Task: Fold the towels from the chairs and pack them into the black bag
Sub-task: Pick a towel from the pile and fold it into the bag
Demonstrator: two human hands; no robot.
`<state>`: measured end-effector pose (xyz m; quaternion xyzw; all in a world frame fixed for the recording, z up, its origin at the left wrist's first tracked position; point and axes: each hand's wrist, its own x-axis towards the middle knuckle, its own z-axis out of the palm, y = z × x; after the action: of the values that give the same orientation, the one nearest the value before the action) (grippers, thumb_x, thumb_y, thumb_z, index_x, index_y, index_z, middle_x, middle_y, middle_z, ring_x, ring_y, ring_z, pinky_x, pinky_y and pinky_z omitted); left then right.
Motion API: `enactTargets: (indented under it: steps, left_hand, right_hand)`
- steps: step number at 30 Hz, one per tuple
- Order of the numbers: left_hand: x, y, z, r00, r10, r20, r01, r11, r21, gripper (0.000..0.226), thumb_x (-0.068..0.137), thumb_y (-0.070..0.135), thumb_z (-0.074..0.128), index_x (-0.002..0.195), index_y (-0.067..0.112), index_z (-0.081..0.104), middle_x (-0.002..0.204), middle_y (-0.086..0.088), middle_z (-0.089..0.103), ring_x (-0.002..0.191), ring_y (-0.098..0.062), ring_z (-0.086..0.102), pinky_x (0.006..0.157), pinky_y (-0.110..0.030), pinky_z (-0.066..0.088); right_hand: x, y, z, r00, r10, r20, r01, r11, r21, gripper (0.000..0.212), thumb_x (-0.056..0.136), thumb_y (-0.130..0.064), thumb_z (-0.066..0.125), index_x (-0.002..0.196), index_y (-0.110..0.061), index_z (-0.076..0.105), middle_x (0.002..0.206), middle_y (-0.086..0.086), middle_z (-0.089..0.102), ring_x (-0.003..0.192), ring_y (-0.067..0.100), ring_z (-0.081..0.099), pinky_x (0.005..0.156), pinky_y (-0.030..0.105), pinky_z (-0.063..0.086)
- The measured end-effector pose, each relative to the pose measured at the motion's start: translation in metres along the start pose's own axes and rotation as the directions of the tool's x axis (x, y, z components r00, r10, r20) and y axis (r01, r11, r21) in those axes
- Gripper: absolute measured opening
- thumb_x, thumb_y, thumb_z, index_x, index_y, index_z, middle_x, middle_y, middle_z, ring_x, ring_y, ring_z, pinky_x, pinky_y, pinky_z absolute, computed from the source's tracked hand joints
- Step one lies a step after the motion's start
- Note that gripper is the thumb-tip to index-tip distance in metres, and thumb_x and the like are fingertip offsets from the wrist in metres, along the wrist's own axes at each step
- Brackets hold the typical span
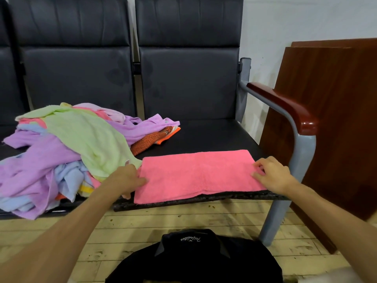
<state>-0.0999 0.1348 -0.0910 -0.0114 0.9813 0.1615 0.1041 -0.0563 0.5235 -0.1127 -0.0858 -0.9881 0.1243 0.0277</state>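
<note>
On the black chair seat [204, 135] the pink towel [195, 174] lies flat, long axis left to right, your left hand [126, 178] pinching its left end with curled fingers, your right hand [271, 176] likewise pinching its right end, the black bag [193, 260] on the floor before it.

Left arm reaches toward 2 o'clock, right arm toward 10 — left hand [128, 178] and right hand [272, 176] palm-down, each pinching a pink towel [195, 174] end.
</note>
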Motion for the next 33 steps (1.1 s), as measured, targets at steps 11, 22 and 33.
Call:
enactTargets:
  steps: [11,22,33]
  left_hand:
    - [0.003,0.023,0.015,0.997,0.051,0.055,-0.059,0.987,0.149,0.048,0.088,0.058,0.052,0.08,0.011,0.051,0.111,-0.013,0.061,0.093,-0.024,0.055,0.074,-0.028,0.04]
    - [0.01,0.027,0.01,0.975,-0.117,0.188,0.203,0.135,-0.97,0.04,0.082,-0.012,0.062,0.118,-0.008,0.047,0.107,-0.025,0.063,0.071,-0.027,0.063,0.048,-0.035,0.057]
    - [-0.012,0.06,0.017,0.977,-0.201,0.069,0.071,0.0,-0.997,0.015,0.088,0.002,0.063,0.082,0.004,0.05,0.077,-0.009,0.06,0.063,-0.016,0.059,0.045,-0.024,0.05]
  right_hand:
    - [0.02,-0.034,0.01,0.954,0.293,0.058,-0.295,0.955,0.025,0.038,0.096,-0.052,0.044,0.093,-0.015,0.053,0.099,0.003,0.059,0.103,0.026,0.055,0.097,0.042,0.034]
    - [0.029,-0.039,0.009,0.924,0.306,0.232,-0.379,0.633,0.676,0.035,0.086,-0.005,0.064,0.118,0.005,0.054,0.104,0.022,0.065,0.088,0.034,0.066,0.07,0.04,0.056]
    - [0.007,-0.01,-0.005,0.922,0.228,0.314,-0.387,0.48,0.788,0.024,0.092,-0.008,0.061,0.112,0.006,0.061,0.101,0.021,0.067,0.087,0.032,0.065,0.071,0.04,0.055]
